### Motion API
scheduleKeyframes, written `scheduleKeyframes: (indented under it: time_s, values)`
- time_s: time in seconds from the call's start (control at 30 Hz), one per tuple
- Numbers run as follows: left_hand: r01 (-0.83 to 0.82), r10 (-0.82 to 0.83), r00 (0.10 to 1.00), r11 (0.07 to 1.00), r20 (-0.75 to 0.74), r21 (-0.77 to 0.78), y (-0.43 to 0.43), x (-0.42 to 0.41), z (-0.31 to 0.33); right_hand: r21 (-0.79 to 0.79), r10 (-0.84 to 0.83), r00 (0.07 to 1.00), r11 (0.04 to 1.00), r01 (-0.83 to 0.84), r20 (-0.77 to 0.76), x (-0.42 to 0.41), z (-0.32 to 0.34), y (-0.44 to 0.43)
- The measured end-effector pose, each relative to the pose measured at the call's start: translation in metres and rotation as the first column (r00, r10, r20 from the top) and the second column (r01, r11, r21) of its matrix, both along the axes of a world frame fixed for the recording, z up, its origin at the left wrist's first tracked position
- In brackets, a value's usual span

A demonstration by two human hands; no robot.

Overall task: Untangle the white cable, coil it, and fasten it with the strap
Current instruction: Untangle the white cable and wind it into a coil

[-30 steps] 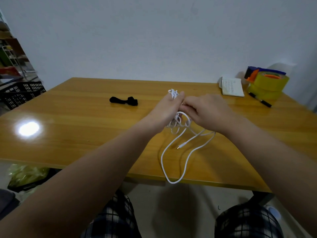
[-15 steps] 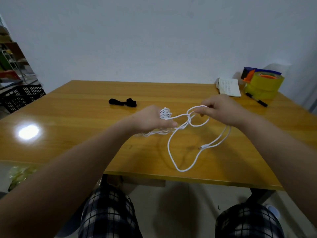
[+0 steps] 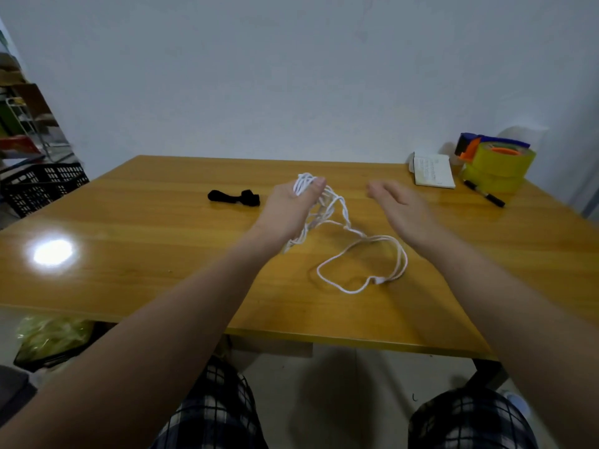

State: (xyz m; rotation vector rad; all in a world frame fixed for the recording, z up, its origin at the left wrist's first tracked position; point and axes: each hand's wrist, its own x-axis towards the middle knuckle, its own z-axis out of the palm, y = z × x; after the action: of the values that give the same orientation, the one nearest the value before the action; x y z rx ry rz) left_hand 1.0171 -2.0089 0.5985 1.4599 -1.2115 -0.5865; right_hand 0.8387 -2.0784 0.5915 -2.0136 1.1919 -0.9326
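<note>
1. The worktop (image 3: 129, 247) fills most of my view: a yellow-brown wooden top set against a pale wall, with a bright lamp glare on its left part.
2. My two bare forearms reach in from the lower corners, above checked trouser legs at the bottom edge.
3. A black slatted crate (image 3: 39, 186) stands off the worktop's left end, beside shelving.
4. On the far right corner sit yellow tape rolls (image 3: 496, 170) with an orange and blue dispenser on top. Just left of them lies a small white notepad (image 3: 432, 171), and a black marker (image 3: 484, 197) lies just in front of the rolls.
5. My left hand (image 3: 288, 212) is raised over the middle of the worktop, fingers closed around a bunch of loops of the white cable (image 3: 334, 205); several strands show above the thumb.
6. My right hand (image 3: 402, 205) is near it on the right, spread wide and holding nothing; it is blurred and clear of the cable.
7. From the left hand the cable hangs in tangled strands down to the worktop, then runs into a loose loop lying near the front edge, below my right wrist. One plug end rests on that loop's near side.
8. The black strap (image 3: 233, 198) lies flat on the worktop just left of my left hand, not touching it.
</note>
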Motion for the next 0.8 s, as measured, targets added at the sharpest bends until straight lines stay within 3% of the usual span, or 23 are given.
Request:
scheduleKeyframes:
  time_s: [0.03, 0.13, 0.33, 0.43, 0.5, 0.6, 0.67, 0.8]
  values:
    - [0.006, -0.006, 1.0, 1.0, -0.004, -0.012, -0.001, -0.004, 0.001, 0.095, 0.112, 0.984, 0.988, -0.125, 0.136, 0.01, 0.007, 0.012]
    - [0.026, -0.026, 1.0, 0.999, -0.009, -0.039, -0.002, -0.01, 0.004, 0.151, 0.31, 0.94, 0.932, -0.33, 0.143, 0.027, 0.0, 0.028]
    - [-0.104, 0.107, 0.993, 0.993, 0.045, -0.055, -0.003, 0.002, -0.003, -0.042, 0.24, 0.97, 0.97, -0.238, 0.04, 0.022, 0.0, 0.019]
    - [-0.12, 0.12, 0.993, 0.993, 0.003, -0.019, -0.006, -0.002, -0.009, -0.145, 0.109, 0.994, 0.984, -0.105, 0.017, 0.028, 0.001, 0.017]
    - [-0.111, 0.111, 0.994, 0.994, -0.019, 0.01, -0.007, -0.005, -0.01, -0.157, 0.053, 0.997, 0.987, -0.045, 0.047, 0.029, 0.002, 0.016]
    - [-0.086, 0.086, 0.996, 0.994, 0.008, 0.063, -0.006, -0.002, -0.018, -0.106, 0.1, 0.978, 0.991, -0.081, 0.183, 0.023, 0.007, 0.018]
    - [-0.089, 0.087, 0.996, 0.99, 0.03, 0.11, -0.005, 0.001, -0.027, -0.016, 0.199, 0.914, 0.978, -0.207, 0.355, 0.021, 0.007, 0.018]
    - [-0.103, 0.103, 0.995, 0.982, 0.008, 0.159, -0.001, 0.004, -0.039, 0.12, 0.301, 0.626, 0.833, -0.54, 0.72, 0.017, 0.006, 0.021]
